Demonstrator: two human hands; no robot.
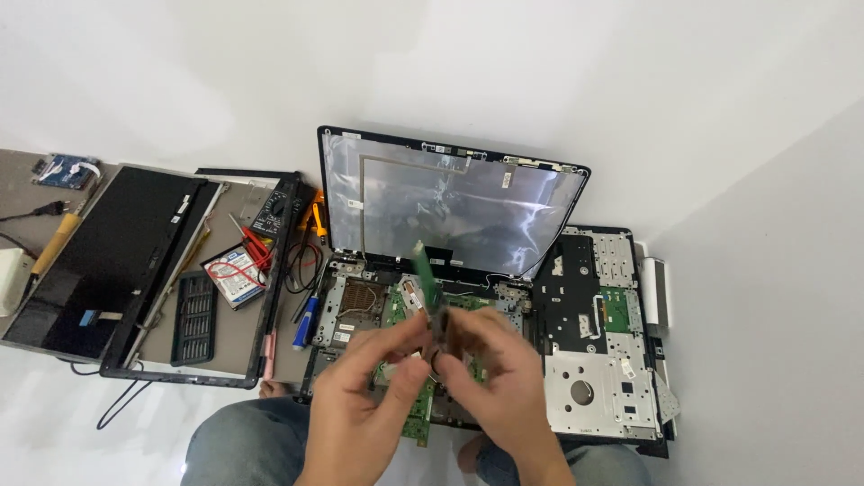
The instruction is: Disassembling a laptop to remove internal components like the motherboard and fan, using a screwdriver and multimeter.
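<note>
Head view showed left hand (364, 396) & right hand (490, 369) both pinching a slim green circuit card (425, 270) upright above the opened laptop base (360, 310); best gripped by edges only, w/o flexing.

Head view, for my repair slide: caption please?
Both hands, left hand and right hand, hold a green circuit board above an opened laptop.

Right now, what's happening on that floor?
A person sits over a stripped laptop base, both hands raised above it. The left hand and right hand together pinch a narrow green circuit board, tilted upright. The laptop's lid shell stands open behind. A detached screen panel, multimeter and hard drive lie to the left.
</note>
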